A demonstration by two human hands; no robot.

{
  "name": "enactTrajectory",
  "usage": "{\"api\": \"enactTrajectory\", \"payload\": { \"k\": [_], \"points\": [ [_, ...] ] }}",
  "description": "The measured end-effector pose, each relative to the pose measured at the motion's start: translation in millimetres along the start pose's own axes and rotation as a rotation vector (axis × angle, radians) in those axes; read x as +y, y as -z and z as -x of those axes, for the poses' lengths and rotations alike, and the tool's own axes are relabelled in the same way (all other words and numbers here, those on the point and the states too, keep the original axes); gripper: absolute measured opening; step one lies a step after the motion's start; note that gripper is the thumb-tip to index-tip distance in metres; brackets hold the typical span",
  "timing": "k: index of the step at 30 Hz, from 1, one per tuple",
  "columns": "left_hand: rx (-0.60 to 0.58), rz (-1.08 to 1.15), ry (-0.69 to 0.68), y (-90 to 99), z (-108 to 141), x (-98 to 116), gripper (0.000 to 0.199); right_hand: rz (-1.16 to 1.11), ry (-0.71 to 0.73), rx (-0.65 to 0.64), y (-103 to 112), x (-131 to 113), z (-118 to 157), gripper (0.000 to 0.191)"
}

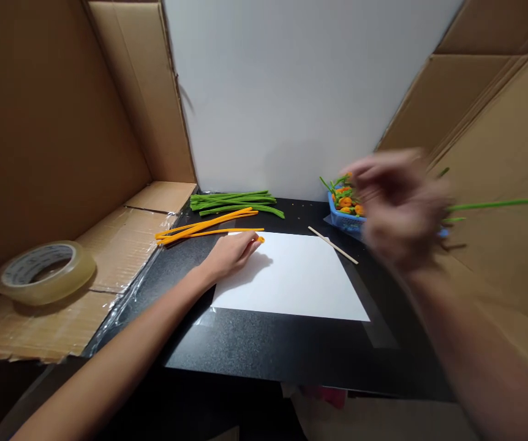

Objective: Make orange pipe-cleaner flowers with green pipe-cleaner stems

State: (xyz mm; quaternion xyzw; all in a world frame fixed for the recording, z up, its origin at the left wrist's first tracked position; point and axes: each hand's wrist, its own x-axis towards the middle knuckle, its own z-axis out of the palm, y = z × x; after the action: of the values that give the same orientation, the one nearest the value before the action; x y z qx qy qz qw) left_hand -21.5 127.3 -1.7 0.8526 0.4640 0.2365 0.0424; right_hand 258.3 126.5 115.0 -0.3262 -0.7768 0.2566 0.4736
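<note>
Over the left part of a white paper sheet (296, 282), my left hand (234, 252) is closed on a small orange coil (261, 240). My right hand (397, 208) is raised at the right, in front of a blue basket (344, 220), and is smeared by motion. Its fingers look curled, but what they hold, if anything, is too blurred to tell. Orange and green curled pieces (345, 202) fill the basket. Orange fuzzy stems (199, 226) lie just beyond my left hand, and a bundle of green stems (231, 199) is behind them.
Two thin wooden sticks (340, 250) cross at the paper's right edge. A roll of clear tape (43, 272) rests on cardboard (112, 251) at the left. Cardboard walls (489, 104) flank the black table (245, 346), and a long green stem (503, 204) sticks out at the right.
</note>
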Motion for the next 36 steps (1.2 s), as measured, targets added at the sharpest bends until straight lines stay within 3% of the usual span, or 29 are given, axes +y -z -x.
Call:
{"api": "enactTrajectory", "payload": {
  "k": [1,3,6,10,18,27,31,34,36],
  "points": [
    [-0.003,0.022,-0.036,-0.7,1,2,0.034,0.166,0.094,0.053,-22,4,14,0.011],
    [-0.016,0.064,-0.083,-2.9,1,4,0.030,0.353,0.187,-0.106,-57,20,34,0.014],
    [-0.036,0.081,-0.080,-6.5,2,6,0.028,0.395,0.130,-0.217,-78,48,49,0.023],
    [-0.042,0.101,-0.076,-8.3,2,7,0.026,0.316,0.019,-0.132,-77,57,55,0.007],
    [-0.066,0.063,-0.151,-4.4,4,17,0.022,0.271,0.047,-0.061,-83,50,60,0.004],
    [-0.072,0.083,-0.127,-10.4,5,25,0.027,0.161,0.012,-0.100,-85,49,61,0.004],
    [-0.053,0.066,-0.079,-11.4,5,22,0.028,0.275,0.007,-0.141,-71,47,58,0.029],
    [-0.046,0.056,-0.057,-9.7,5,23,0.029,0.402,0.071,-0.174,-61,52,55,0.013],
    [-0.057,0.039,-0.060,-9.3,5,25,0.031,0.454,0.092,-0.219,-61,56,56,0.018]
  ]
}}
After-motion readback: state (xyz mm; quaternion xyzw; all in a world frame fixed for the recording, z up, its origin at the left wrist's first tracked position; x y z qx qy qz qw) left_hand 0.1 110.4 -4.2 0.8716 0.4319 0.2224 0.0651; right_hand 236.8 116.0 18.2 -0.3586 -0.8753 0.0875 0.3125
